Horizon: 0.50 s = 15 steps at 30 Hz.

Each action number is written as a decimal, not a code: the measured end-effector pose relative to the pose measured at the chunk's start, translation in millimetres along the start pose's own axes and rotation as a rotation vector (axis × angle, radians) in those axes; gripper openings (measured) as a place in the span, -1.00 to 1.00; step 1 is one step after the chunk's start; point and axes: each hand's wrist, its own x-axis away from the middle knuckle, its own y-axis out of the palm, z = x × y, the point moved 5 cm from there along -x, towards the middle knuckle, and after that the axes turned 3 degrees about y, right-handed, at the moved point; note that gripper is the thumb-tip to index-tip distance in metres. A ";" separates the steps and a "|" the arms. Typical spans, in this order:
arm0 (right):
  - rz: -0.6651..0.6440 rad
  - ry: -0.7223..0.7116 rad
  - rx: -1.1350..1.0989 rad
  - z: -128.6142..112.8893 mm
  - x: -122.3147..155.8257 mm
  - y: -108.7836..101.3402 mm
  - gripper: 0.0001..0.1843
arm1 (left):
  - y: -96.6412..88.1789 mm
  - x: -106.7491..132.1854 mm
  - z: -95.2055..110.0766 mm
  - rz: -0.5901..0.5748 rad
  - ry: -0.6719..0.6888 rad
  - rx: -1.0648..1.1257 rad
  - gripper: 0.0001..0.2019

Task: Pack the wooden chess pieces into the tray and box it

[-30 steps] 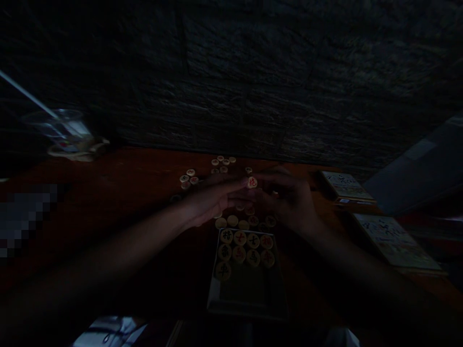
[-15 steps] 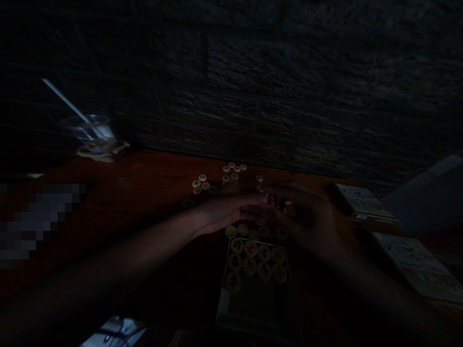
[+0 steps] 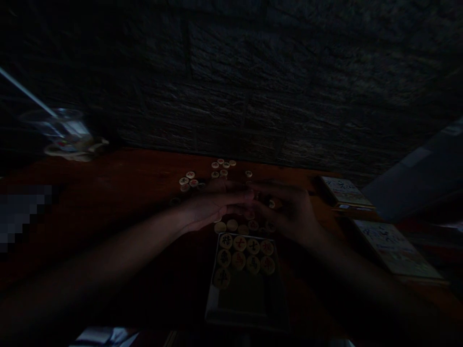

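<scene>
My left hand [image 3: 208, 205] reaches in from the left, its fingers stretched out over loose xiangqi pieces. My right hand [image 3: 289, 207] comes from the right with its fingers curved and its thumb apart from them. The fingertips of both hands meet or overlap; the dim light hides any small piece between them. A loose piece [image 3: 272, 204] shows beside the right fingers. Just nearer to me lies a shallow box [image 3: 246, 315] with rows of round xiangqi pieces [image 3: 239, 260] at its far end. Along its far edge are several more pieces [image 3: 232, 225].
Loose pieces [image 3: 194, 183] lie scattered beyond my hands on the wooden table [image 3: 137, 168]. A clear cup with a straw [image 3: 65, 127] stands at the left. Two flat illustrated boxes or books [image 3: 343, 190] lie at the right. A dark brick wall [image 3: 224, 96] rises behind.
The view has shifted so that everything sits further left. My hands stay together over the loose pieces with nearly the same pose. The pieces in the box look unchanged.
</scene>
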 end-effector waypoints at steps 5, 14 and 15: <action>-0.027 -0.059 0.062 -2.3 1.6 2.0 -0.61 | -4.7 0.3 -2.5 0.012 -0.002 0.067 -0.77; -0.013 -0.056 0.045 0.2 1.6 2.2 -0.66 | 1.5 1.6 2.6 -0.004 -0.020 0.026 -0.75; -0.008 -0.062 0.053 -0.8 1.5 1.8 -0.66 | 1.4 1.6 2.3 -0.008 -0.018 0.033 -0.75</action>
